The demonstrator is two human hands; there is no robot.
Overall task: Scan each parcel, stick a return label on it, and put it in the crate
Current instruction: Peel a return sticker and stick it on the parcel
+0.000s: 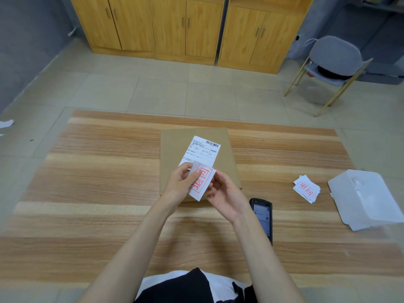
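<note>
Nearest the camera, a dark and white garment (185,287) is cut off by the bottom edge, and two bare forearms reach out over the wooden counter (98,193). The left hand (180,184) pinches the left edge of a return label (202,182) between thumb and fingers (193,174). The right hand (226,197) holds the opposite edge, its fingers curled in behind the paper. Both grips are narrow, and the sheet hangs tilted just above the near edge of the parcel (172,149). The label's rear face is hidden, so I cannot tell whether any backing is coming off. It is thin, light paper that would likely curl and cling to itself once sticky, so I judge it best held by its margins and laid down from one edge. Just right of the right wrist a handheld scanner (262,213) lies on the counter, its lower end hidden by the forearm. The parcel is a flat brown cardboard box, probably light and stiff, and easy to lift by two opposite edges. A shipping label (202,149) with a barcode sits on its top face, the print too small to read. Further right lies a loose stack of return labels (307,189). Beside it is a white plastic bin (363,200), translucent and distorted near the frame's edge. It may be the crate, but I cannot be sure. Beyond the counter are the tiled floor (153,92), a grey chair (334,60) and wooden cabinets (185,27).
</note>
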